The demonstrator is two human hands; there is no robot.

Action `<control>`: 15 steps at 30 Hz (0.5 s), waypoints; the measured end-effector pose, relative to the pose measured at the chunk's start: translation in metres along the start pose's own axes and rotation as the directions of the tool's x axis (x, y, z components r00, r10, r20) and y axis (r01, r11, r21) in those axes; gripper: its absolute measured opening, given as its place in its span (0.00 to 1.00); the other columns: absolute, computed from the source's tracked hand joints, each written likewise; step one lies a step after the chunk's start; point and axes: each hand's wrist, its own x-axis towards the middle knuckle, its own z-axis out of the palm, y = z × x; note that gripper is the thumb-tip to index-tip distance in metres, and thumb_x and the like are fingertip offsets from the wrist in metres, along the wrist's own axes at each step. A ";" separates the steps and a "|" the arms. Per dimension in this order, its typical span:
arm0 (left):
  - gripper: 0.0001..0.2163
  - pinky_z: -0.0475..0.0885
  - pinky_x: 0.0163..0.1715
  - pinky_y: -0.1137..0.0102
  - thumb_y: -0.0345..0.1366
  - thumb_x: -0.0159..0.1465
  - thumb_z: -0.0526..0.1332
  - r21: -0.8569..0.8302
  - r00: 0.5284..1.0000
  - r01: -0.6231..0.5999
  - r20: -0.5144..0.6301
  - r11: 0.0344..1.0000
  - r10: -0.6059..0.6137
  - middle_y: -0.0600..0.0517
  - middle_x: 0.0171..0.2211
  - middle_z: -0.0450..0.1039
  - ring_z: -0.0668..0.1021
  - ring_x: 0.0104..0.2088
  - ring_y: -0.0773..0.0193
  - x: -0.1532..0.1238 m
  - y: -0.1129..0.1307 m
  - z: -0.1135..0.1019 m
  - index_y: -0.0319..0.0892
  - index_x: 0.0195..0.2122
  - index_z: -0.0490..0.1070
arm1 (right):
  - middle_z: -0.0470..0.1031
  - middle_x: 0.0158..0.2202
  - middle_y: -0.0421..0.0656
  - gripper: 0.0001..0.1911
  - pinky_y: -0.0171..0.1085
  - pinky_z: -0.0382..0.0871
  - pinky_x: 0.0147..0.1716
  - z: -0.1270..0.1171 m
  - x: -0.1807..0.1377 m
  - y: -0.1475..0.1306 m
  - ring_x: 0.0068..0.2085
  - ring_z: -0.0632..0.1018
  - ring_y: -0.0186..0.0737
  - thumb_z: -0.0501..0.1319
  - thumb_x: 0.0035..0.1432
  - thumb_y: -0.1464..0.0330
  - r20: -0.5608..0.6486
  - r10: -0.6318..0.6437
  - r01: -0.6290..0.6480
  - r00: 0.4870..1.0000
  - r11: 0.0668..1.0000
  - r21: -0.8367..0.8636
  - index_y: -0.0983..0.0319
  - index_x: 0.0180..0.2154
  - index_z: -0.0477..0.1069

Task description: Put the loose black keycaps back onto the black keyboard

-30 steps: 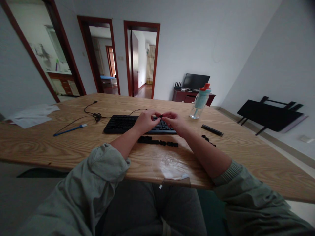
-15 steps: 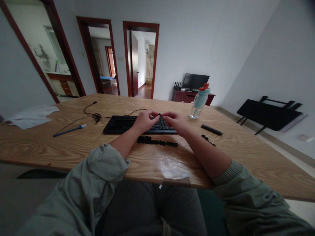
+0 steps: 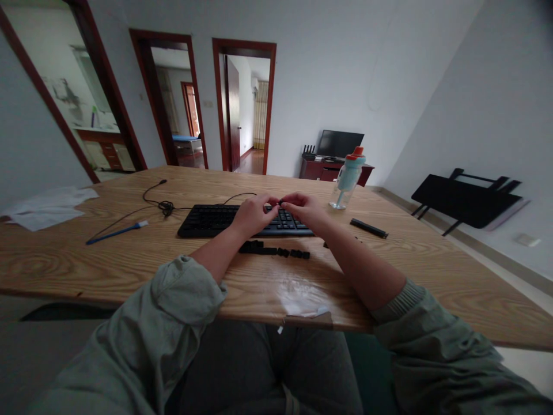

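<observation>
Both hands are up over the keyboard (image 3: 224, 221), fingertips meeting in the middle. Left hand (image 3: 253, 214) and right hand (image 3: 305, 210) are pinching the same tiny black bit, prob a keycap (image 3: 280, 203), fingers of both closed on it right where they touch, just above the kbd's right half. Too small to tell more abt it tbh. Just in front of the kbd, nearer the person, there's a row of loose black keycaps (image 3: 275, 251) lying on the wooden tabletop (image 3: 129, 253). Off to the right: a teal water bottle w/ orange cap (image 3: 347, 178) standing upright, and a flat black bar (image 3: 368, 228) lying near it. Left side has a blue pen-like stick (image 3: 116, 232), the kbd cable bunched in a knot (image 3: 165, 205), and some white paper (image 3: 45, 206) at the far edge.
</observation>
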 end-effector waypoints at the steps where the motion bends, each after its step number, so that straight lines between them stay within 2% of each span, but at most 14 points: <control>1: 0.11 0.72 0.39 0.68 0.38 0.63 0.62 -0.009 1.000 -0.003 0.001 1.000 0.003 0.51 0.37 0.81 0.78 0.30 0.64 0.000 -0.001 -0.001 0.42 0.45 0.77 | 0.78 0.33 0.42 0.18 0.35 0.67 0.30 -0.005 0.005 0.003 0.30 0.74 0.35 0.67 0.51 0.58 -0.024 -0.035 0.034 0.999 0.998 -0.054 0.63 0.39 0.77; 4: 0.14 0.72 0.37 0.68 0.40 0.64 0.61 -0.029 1.000 0.012 -0.020 1.000 -0.013 0.52 0.37 0.80 0.77 0.27 0.66 0.002 -0.006 -0.007 0.42 0.49 0.75 | 0.80 0.36 0.46 0.13 0.36 0.69 0.34 -0.028 0.020 0.019 0.32 0.75 0.36 0.65 0.53 0.63 -0.070 -0.101 0.072 0.992 0.942 -0.329 0.64 0.38 0.78; 7: 0.14 0.72 0.33 0.70 0.39 0.64 0.60 -0.032 0.997 0.056 -0.046 0.998 -0.058 0.52 0.37 0.80 0.76 0.26 0.67 0.004 -0.015 -0.014 0.42 0.49 0.74 | 0.82 0.36 0.45 0.11 0.36 0.70 0.35 -0.052 0.028 0.043 0.32 0.76 0.36 0.63 0.54 0.68 -0.047 -0.030 -0.001 0.998 0.834 -0.551 0.64 0.39 0.79; 11: 0.14 0.71 0.31 0.71 0.39 0.63 0.60 -0.011 0.996 0.089 -0.026 0.996 -0.090 0.51 0.37 0.80 0.76 0.26 0.67 0.003 -0.027 -0.019 0.43 0.49 0.74 | 0.83 0.39 0.45 0.11 0.36 0.71 0.37 -0.067 0.029 0.067 0.35 0.78 0.38 0.64 0.56 0.70 0.012 0.078 -0.048 0.997 0.722 -0.690 0.62 0.41 0.80; 15: 0.14 0.72 0.32 0.70 0.39 0.64 0.59 0.004 0.995 0.097 0.007 0.995 -0.097 0.51 0.37 0.79 0.76 0.26 0.67 0.003 -0.033 -0.020 0.43 0.49 0.75 | 0.83 0.39 0.45 0.10 0.35 0.71 0.38 -0.064 0.028 0.072 0.37 0.80 0.40 0.63 0.59 0.70 0.041 0.113 -0.049 0.993 0.691 -0.721 0.61 0.43 0.81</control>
